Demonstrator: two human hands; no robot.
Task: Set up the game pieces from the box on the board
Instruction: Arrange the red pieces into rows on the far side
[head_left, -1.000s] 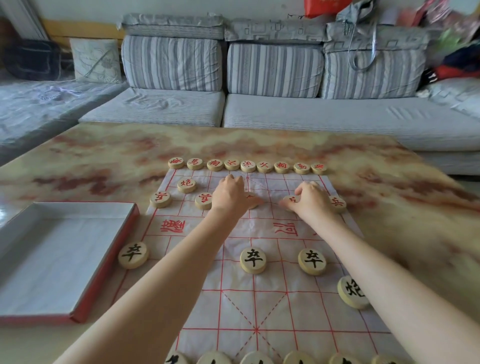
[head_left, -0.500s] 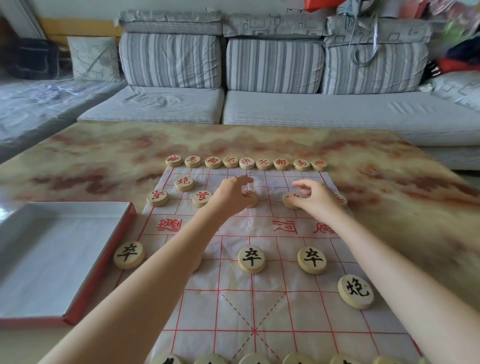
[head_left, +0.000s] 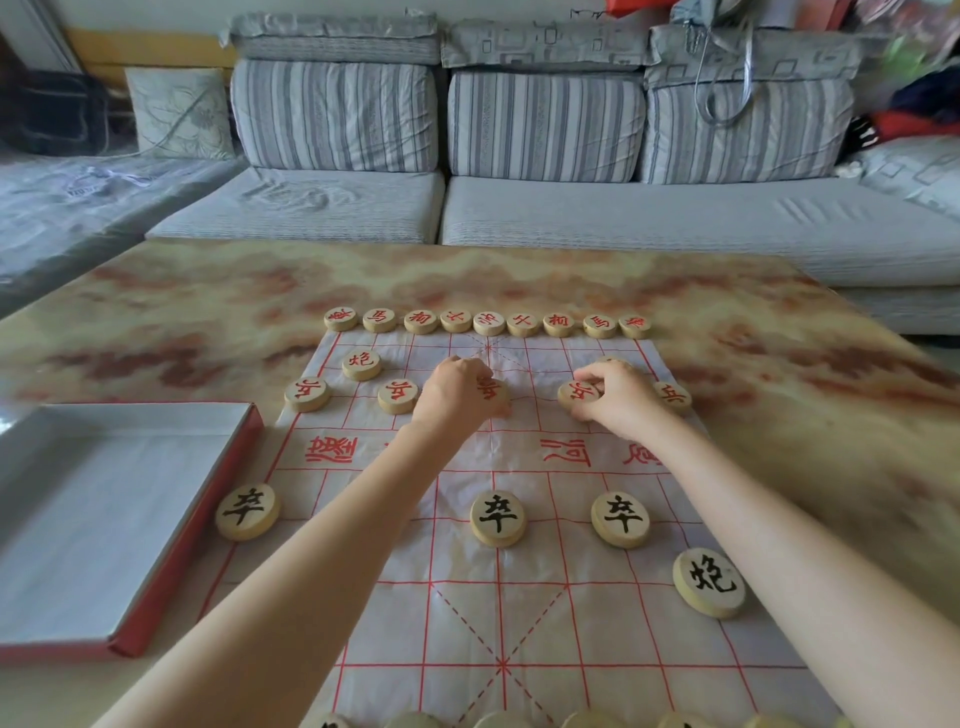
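A white paper board (head_left: 498, 613) with red grid lines lies on the table. Round wooden pieces with red characters line its far edge (head_left: 488, 322), and more stand in the rows nearer me. My left hand (head_left: 457, 392) holds a red-marked piece (head_left: 491, 389) in the middle of the far half. My right hand (head_left: 618, 397) pinches another red-marked piece (head_left: 579, 392) to its right. Black-marked pieces (head_left: 497, 518) stand on the near half, and several more peek in at the bottom edge.
An open grey box (head_left: 104, 509) with a red rim sits left of the board, nothing visible in it. The marbled table (head_left: 779, 389) extends right and beyond. A grey striped sofa (head_left: 545, 208) stands behind the table.
Both hands lifted briefly over the far half, then came back down. Each now grips a red-marked piece in the soldier row.
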